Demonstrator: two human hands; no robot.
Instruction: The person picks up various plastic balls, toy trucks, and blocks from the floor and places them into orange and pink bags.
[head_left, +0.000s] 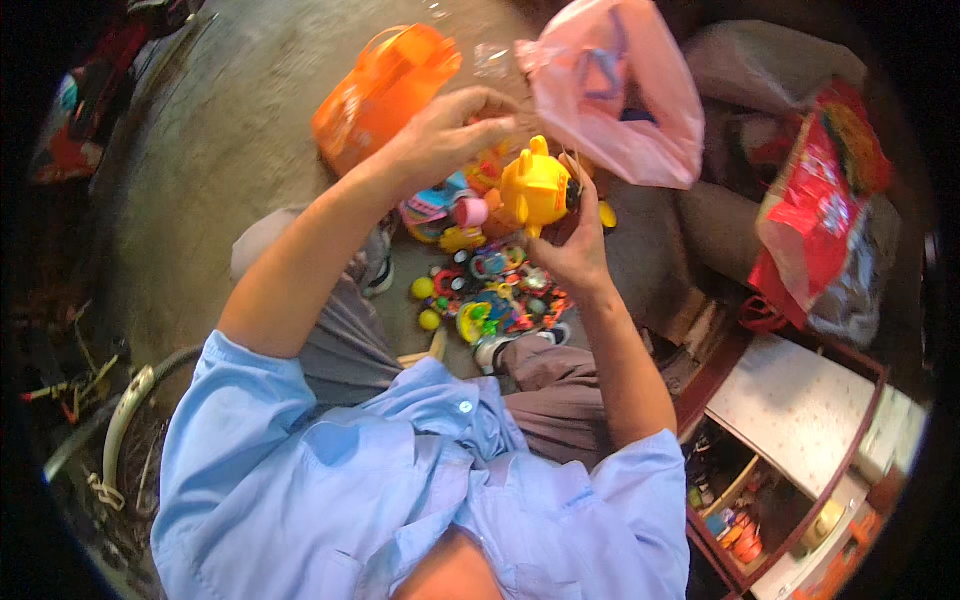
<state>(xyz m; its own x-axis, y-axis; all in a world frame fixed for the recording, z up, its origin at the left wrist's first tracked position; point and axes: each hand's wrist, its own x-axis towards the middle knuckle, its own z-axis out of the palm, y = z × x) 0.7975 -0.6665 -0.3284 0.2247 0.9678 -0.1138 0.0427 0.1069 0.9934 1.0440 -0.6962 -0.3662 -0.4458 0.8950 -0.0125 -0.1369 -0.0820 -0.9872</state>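
My right hand (574, 244) holds a yellow plastic toy (536, 187) with rounded knobs and a dark part on its right side. A thin cord or strip shows by that dark part. Up and to the left of the toy, my left hand (476, 124) has its thumb and fingers apart, and I see nothing held in it. Beneath the hands, a heap of small colourful toys (502, 292) lies on the floor. A pink cup-like piece (471, 212) and a blue toy (439, 201) lie just left of the yellow one.
An orange bag (375, 105) lies beyond my left forearm. At the upper right is an open pink plastic bag (660, 142). Red packaging (806, 217) lies farther right, above a framed cabinet (795, 405) with compartments holding small things. A curved pale handle or tube (124, 427) is at the lower left.
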